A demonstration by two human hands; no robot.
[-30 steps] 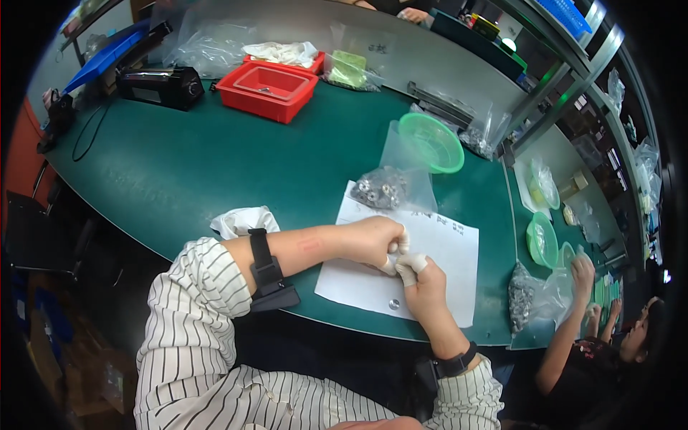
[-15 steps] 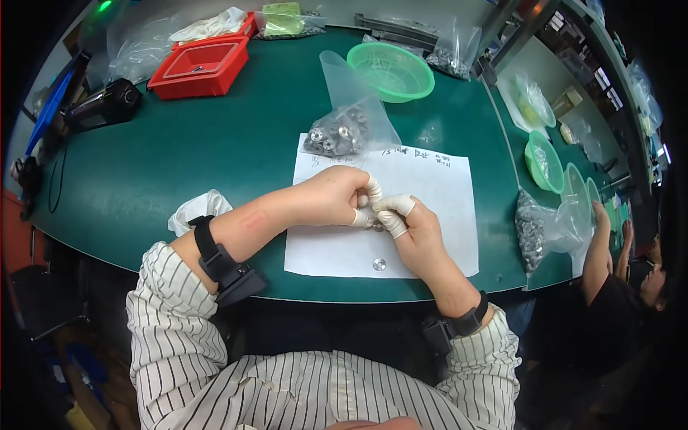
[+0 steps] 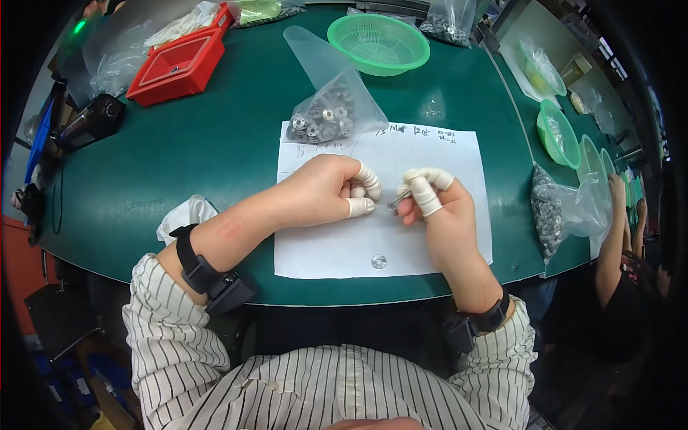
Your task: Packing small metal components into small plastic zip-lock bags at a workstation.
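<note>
My left hand (image 3: 326, 190) and my right hand (image 3: 436, 208) rest on a white sheet of paper (image 3: 437, 154), fingertips in white finger cots. The right hand pinches a small metal part (image 3: 398, 199) between thumb and forefinger. The left hand's fingers are curled close beside it; what they hold, if anything, is hidden. A single metal washer (image 3: 379, 261) lies on the paper near the front edge. A clear bag of metal washers (image 3: 324, 122) lies at the paper's far left corner.
On the green table (image 3: 179, 172): a green mesh basket (image 3: 378, 43), a red tray (image 3: 179, 66), a white cloth (image 3: 185, 217), a black device (image 3: 93, 122), bags of parts (image 3: 555, 211). Another person's arm (image 3: 613, 236) works at the right.
The view has shifted and drawn nearer to the paper. My two hands, pressed together before, have come slightly apart, with the small metal part showing in the right fingers.
</note>
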